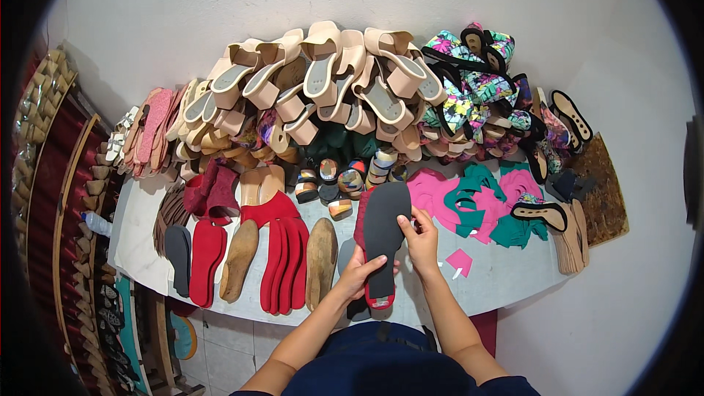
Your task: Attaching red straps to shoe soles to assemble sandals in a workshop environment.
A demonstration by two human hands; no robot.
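Note:
A dark grey shoe sole [386, 224] is held up over the table's front edge, lying against a red piece [359, 226] that shows along its left side and lower end. My left hand [358, 277] grips the narrow lower part, thumb across the sole's face. Higher up, my right hand [421, 238] clasps the sole's right edge with the thumb on top. What the red piece is underneath stays hidden. Left of my hands lie a wooden shoe last [321, 264], several red insoles [284, 268], a second wooden last [239, 260] and another red insole [208, 262].
Beige heeled sandals [320, 66] are piled against the wall, with patterned sandals [469, 92] beside them. Pink and green scraps [480, 202] lie right on the grey table [440, 301]. Small patterned heels [341, 209] stand mid-table. Racks of shoe lasts [92, 205] rise at left.

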